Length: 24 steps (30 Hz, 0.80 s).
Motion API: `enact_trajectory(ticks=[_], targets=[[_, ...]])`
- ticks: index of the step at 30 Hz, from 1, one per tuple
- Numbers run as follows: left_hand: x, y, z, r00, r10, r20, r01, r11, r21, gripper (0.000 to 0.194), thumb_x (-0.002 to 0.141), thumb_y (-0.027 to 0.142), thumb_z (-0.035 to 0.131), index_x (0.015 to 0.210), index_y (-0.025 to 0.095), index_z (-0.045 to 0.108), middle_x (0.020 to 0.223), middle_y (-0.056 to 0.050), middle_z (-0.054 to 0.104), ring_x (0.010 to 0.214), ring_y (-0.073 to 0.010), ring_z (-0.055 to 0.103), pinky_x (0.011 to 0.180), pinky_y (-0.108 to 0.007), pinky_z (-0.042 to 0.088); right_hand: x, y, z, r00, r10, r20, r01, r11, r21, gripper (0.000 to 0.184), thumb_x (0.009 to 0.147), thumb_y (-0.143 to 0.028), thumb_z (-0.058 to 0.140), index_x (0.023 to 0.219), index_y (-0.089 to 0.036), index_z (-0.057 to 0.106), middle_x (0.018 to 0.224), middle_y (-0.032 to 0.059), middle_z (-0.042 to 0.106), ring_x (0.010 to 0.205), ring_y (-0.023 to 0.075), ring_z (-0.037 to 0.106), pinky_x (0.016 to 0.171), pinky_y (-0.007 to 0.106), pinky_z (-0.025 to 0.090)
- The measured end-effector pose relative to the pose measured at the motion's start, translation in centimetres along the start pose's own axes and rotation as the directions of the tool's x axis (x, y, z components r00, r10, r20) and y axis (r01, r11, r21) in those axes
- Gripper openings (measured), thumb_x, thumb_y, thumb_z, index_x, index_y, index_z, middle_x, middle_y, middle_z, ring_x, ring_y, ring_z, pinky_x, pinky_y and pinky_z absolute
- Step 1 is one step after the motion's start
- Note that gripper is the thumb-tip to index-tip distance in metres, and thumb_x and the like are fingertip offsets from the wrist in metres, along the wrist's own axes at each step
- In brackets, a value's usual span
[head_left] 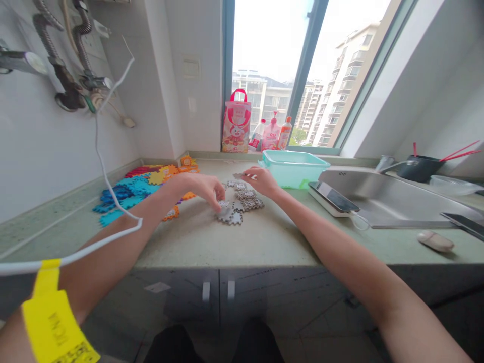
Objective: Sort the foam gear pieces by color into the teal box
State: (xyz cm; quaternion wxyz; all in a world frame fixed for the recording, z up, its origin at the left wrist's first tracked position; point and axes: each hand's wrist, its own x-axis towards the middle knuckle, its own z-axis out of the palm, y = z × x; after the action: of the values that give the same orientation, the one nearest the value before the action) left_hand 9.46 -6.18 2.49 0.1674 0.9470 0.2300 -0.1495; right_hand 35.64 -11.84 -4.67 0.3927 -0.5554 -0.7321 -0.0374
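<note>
Several grey interlocking puzzle tiles [247, 200] lie in a small heap on the green counter [264, 237]. My left hand [206, 189] reaches down onto the heap, fingers curled and pinching a grey tile [224, 205] at its near edge. My right hand [262, 181] hovers over the far side of the heap and pinches another grey tile [239, 176] lifted just above the counter. A spread of blue, yellow, orange and red tiles [139, 189] lies to the left of my left arm.
A pale green plastic tub [293, 169] stands behind my right hand. A phone on a white box [333, 197] lies beside the steel sink [385, 199]. Bottles and a pink bag [236, 123] stand on the window sill. A white cable [102, 166] hangs across the left.
</note>
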Motion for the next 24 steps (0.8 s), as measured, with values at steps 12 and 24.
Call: enact_trajectory(ticks=[12, 24], targets=[[3.6, -4.9, 1.8, 0.798, -0.134, -0.587, 0.230, 0.969, 0.091, 0.066, 0.075, 0.071, 0.071, 0.118, 0.021, 0.079, 0.119, -0.009, 0.077, 0.106, -0.0270, 0.069, 0.084, -0.029, 0.048, -0.3, 2.3, 0.7, 0.940, 0.057, 0.336, -0.067, 0.998, 0.018, 0.028, 0.100, -0.034, 0.063, 0.118, -0.024, 0.082, 0.121, 0.0046, 0.079, 0.114, 0.0229, 0.071, 0.105, 0.033, 0.050], [4.0, -5.2, 2.0, 0.808, -0.216, -0.547, 0.265, 0.964, 0.011, 0.062, 0.070, 0.076, 0.072, 0.098, 0.022, 0.082, 0.096, -0.007, 0.080, 0.086, -0.0237, 0.069, 0.068, -0.029, 0.042, 0.6, 1.6, 2.2, 0.955, 0.220, 0.199, -0.196, 0.971, -0.133, 0.022, 0.082, -0.037, 0.084, 0.098, -0.021, 0.080, 0.094, 0.0032, 0.078, 0.084, 0.0180, 0.069, 0.073, 0.025, 0.048]])
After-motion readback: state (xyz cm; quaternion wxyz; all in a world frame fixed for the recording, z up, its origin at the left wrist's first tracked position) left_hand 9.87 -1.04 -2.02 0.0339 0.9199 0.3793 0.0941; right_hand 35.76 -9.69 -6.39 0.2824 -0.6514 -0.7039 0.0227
